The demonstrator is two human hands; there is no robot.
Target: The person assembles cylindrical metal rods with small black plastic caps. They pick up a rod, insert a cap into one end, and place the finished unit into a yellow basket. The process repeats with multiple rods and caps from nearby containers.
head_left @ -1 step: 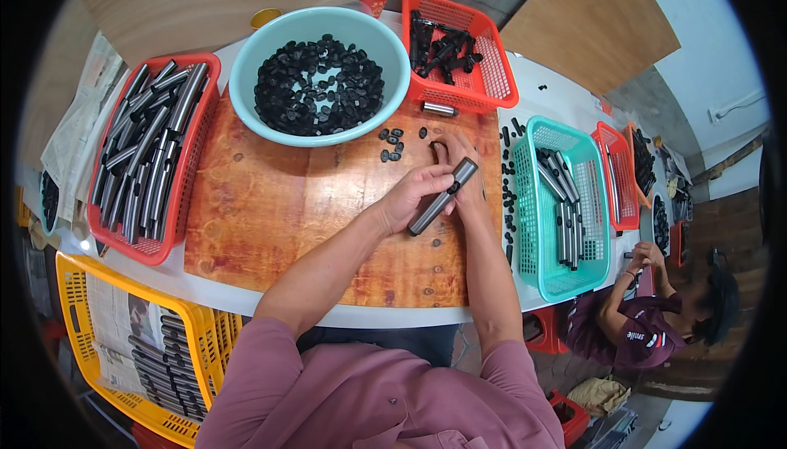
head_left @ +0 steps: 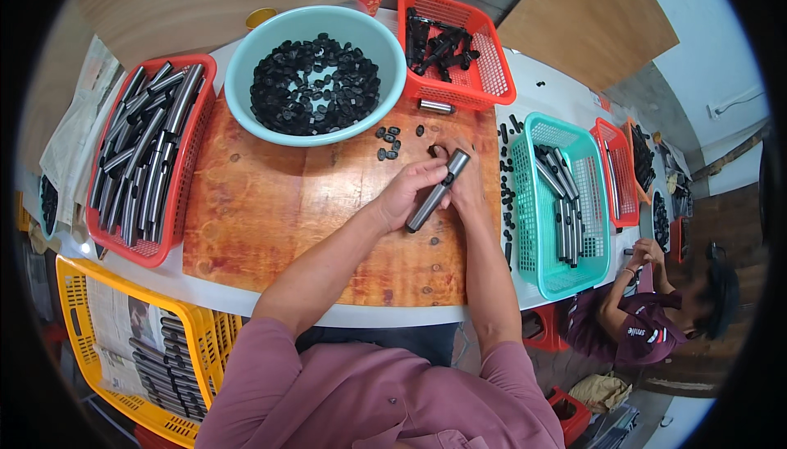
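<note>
My left hand point(head_left: 414, 191) is closed around a grey metal tube point(head_left: 426, 207), held slantwise above the wooden board point(head_left: 270, 228). A dark slot or fitting shows partway along the tube. My right hand point(head_left: 469, 191) is at the tube's far right side, partly behind it, its fingers curled. Near those fingertips is a small black piece point(head_left: 434, 151), apparently gripped; its exact shape is hard to see. Just beyond, several small black oval pieces point(head_left: 389, 143) lie loose on the board. Another short metal tube point(head_left: 436, 106) rests at the board's far edge.
A light-blue basin point(head_left: 238, 92) of black pieces stands at the far side. Red baskets hold tubes point(head_left: 176, 228) at left and black parts point(head_left: 492, 72) at back. A teal basket point(head_left: 566, 285) sits at right, a yellow crate point(head_left: 209, 326) lower left. A co-worker point(head_left: 648, 310) works farther right.
The whole view has shifted very slightly. The tube's far end sits a little farther left; both hands keep nearly the same hold.
</note>
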